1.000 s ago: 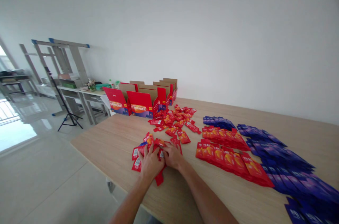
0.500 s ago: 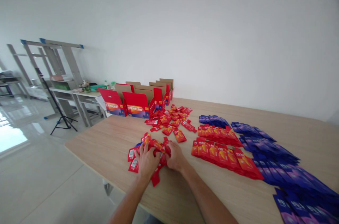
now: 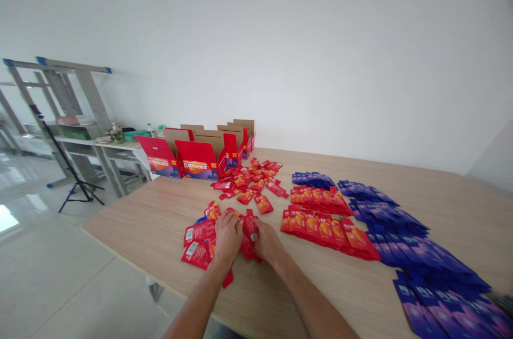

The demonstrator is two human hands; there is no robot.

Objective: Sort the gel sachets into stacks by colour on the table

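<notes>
Both hands work in a small heap of red sachets (image 3: pixel 200 232) near the front of the wooden table. My left hand (image 3: pixel 228 236) is closed, its curled fingers over a red sachet whose hold is partly hidden by the hand. Close beside it, my right hand (image 3: pixel 267 243) grips the edge of an upright-lying red sachet (image 3: pixel 250 226) between thumb and fingers. More sachets lie under and left of my left hand, some with the barcode side up. A bit of blue shows at the heap's left edge.
Open red cartons (image 3: pixel 197 160) stand at the back left, with a loose pile of red sachets (image 3: pixel 256 176) in front. Overlapping rows of red sachets (image 3: pixel 324 229) and blue-purple sachets (image 3: pixel 420 251) lie to the right. A black tripod (image 3: pixel 82 184) stands on the floor beyond the table's left edge.
The view has shifted slightly right. My left hand's fingers have drawn together from a spread pose, and the red sachet at my right hand now shows more fully.
</notes>
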